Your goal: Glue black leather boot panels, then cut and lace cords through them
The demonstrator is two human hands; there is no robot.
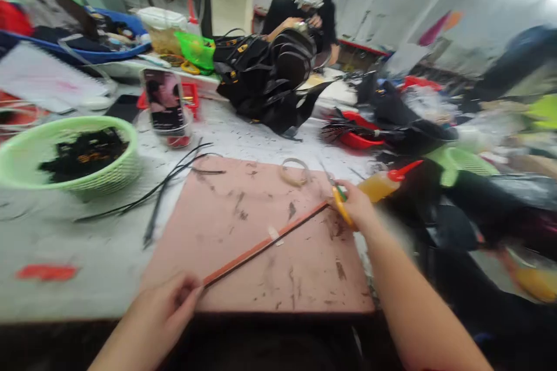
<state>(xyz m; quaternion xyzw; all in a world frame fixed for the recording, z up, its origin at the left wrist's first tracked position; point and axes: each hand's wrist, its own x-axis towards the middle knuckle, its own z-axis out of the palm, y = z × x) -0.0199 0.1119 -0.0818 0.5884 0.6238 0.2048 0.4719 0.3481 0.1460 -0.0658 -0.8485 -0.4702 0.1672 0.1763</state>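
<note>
On a cluttered white worktop (108,266) lies a pink mat (261,290), crossed slantwise by a thin orange strip (261,246). The left hand (163,307) pinches its near end; the right hand (359,207), curled around scissors (342,209), meets its far end, grip there unclear.

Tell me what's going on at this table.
A person's left hand pinches one end of a narrow reddish strip slanting across a pink mat. The right hand holds yellow-handled scissors near the strip's other end. Black cords overlap the mat's far left corner; another person is beyond a black pile.
</note>
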